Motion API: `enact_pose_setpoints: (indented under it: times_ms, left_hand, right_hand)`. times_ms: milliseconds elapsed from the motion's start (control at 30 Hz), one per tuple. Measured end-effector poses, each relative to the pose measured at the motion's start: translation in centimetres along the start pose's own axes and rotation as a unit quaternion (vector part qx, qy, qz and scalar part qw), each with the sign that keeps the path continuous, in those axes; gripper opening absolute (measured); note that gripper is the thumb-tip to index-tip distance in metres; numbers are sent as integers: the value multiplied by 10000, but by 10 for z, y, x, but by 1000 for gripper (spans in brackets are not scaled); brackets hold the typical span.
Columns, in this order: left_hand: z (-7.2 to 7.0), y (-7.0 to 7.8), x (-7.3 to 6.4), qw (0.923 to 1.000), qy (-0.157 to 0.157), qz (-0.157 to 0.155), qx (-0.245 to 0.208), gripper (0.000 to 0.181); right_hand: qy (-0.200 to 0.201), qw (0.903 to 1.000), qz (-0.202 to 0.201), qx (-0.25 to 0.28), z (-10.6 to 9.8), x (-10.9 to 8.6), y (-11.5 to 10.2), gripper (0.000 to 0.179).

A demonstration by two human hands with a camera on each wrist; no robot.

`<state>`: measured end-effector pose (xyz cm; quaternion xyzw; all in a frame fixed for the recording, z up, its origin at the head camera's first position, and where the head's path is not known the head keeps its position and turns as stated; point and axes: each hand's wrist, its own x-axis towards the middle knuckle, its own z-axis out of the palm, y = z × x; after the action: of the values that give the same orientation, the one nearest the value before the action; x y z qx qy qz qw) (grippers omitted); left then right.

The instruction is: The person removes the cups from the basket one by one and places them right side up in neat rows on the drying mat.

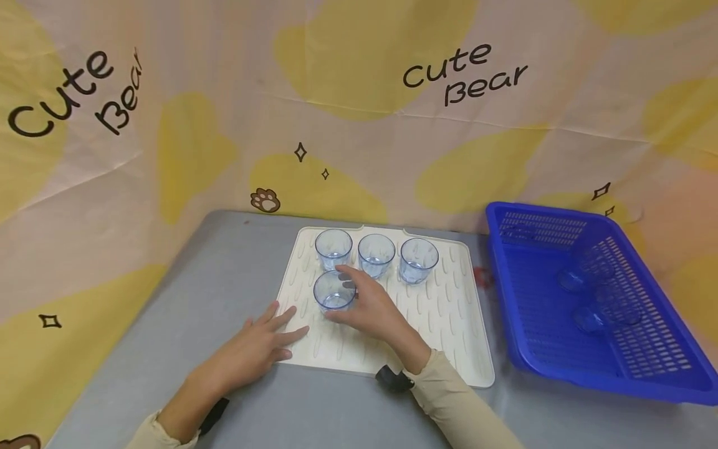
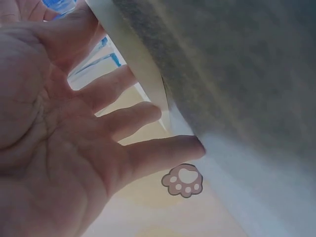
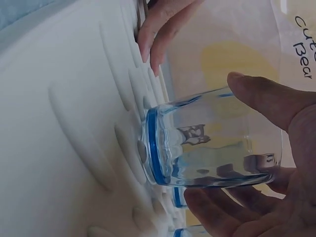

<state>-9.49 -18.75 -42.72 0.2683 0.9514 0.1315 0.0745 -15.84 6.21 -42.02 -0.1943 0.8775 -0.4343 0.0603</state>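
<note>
**Held Glass: Upright at Mat, Front Row, Left**

The glass (image 1: 331, 294) is at the left part of the mat (image 1: 443, 330), directly in front of the leftmost of the back glasses (image 1: 376, 259). Orientation: upright, rim up, base toward the mat. The base-to-rim axis is vertical, square to the mat surface, with no clear tilt. The wall widens slightly toward the rim. The base meets or nearly meets the mat ridges; full contact cannot be confirmed.

Right hand (image 1: 373, 307): grips the glass from the right side, thumb on the near wall, fingers curled round the far wall.

Left hand (image 1: 262, 346): fingers straight and spread, holding nothing; located at the left front edge of the mat, fingertips over the edge.

The back glasses, three in number, stand upright in a row along the rear of the mat, rims up. The basket (image 1: 509, 312) is to the right of the mat and contains further glasses (image 1: 589, 319); their exact count is unclear. The mat lies on the table (image 1: 196, 299).
</note>
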Motion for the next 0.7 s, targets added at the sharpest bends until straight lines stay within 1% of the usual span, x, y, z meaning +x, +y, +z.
enact_pose_setpoints:
  times_ms: [100, 200, 267, 333, 433, 467, 600, 700]
  left_hand:
    - [0, 1, 0, 10000, -19, 7, 3, 46]
    - [1, 1, 1, 10000, 16, -16, 6, 46]
    - [2, 1, 1, 10000, 70, 35, 19, 46]
    - [3, 1, 1, 10000, 52, 27, -17, 46]
    - [5, 1, 3, 10000, -4, -3, -36, 47]
    - [5, 1, 3, 10000, -46, -59, -66, 47]
    - [3, 2, 3, 9999, -62, -115, -92, 47]
    - [2, 0, 1, 9999, -42, -108, -75, 47]
  right_hand:
    - [68, 10000, 4, -12, 1, -1, 0, 85]
    - [45, 10000, 20, -14, 1, -2, 0, 87]
    - [-12, 10000, 80, -39, 0, -3, -1, 91]
    - [-73, 9998, 155, -74, -3, -6, -3, 96]
    - [-95, 9998, 174, -47, -10, -10, -5, 101]
    - [-81, 9999, 151, -23, -13, -12, -6, 101]
    - [-18, 9999, -20, 124, -27, -21, -11, 97]
    - [16, 10000, -64, 70, -42, -33, -16, 93]
